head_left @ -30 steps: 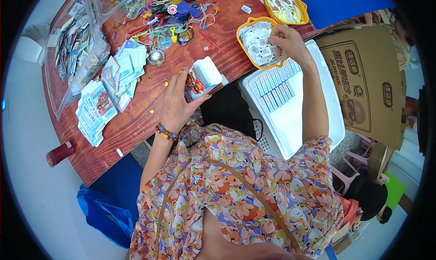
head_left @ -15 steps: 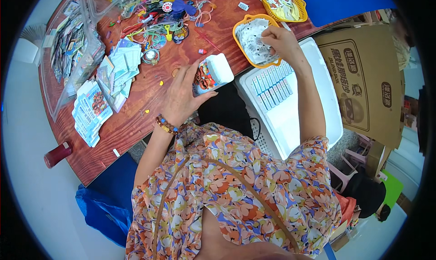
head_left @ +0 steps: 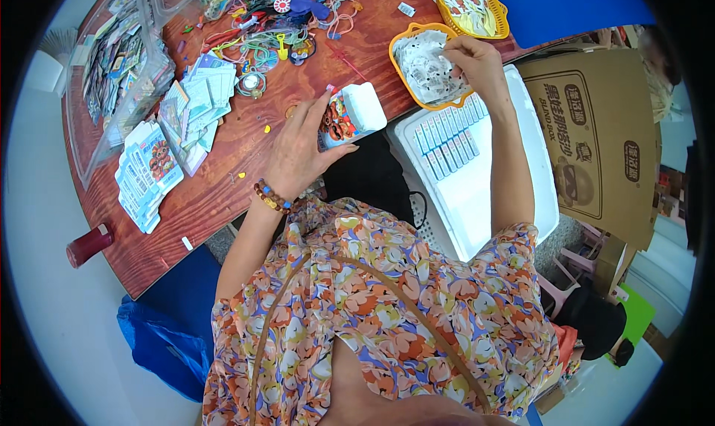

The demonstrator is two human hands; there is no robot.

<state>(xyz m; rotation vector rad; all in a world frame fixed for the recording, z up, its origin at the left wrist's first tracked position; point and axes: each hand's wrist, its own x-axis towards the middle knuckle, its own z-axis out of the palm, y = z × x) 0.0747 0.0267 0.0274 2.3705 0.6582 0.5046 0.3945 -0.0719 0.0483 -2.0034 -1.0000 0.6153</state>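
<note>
My left hand [head_left: 298, 147] is closed around a small printed carton [head_left: 344, 121], blue and white with a red-brown picture. The carton is tilted, its white end toward the right. My right hand [head_left: 478, 65] is over the right side of a yellow plastic basket [head_left: 395, 52]. Its fingers are bent together in a pinch; what they hold, if anything, I cannot make out. Inside the basket lie small clear packets [head_left: 424, 65] with dark specks. Just below my right hand, rows of slim blue-and-white boxes [head_left: 447, 139] lie on a white foam lid or tray [head_left: 491, 195].
Flattened cartons [head_left: 149, 176] and a pile of cards [head_left: 201, 98] lie on the left of the wooden table [head_left: 223, 173]. Behind are clear bins [head_left: 123, 76], tangled cords and trinkets [head_left: 275, 35], and a second yellow basket [head_left: 500, 13]. A large cardboard box [head_left: 596, 143] stands right.
My right hand has shifted slightly right over the basket, its fingers still bent together. My left hand keeps the carton in nearly the same place. The whole view has shifted a little.
</note>
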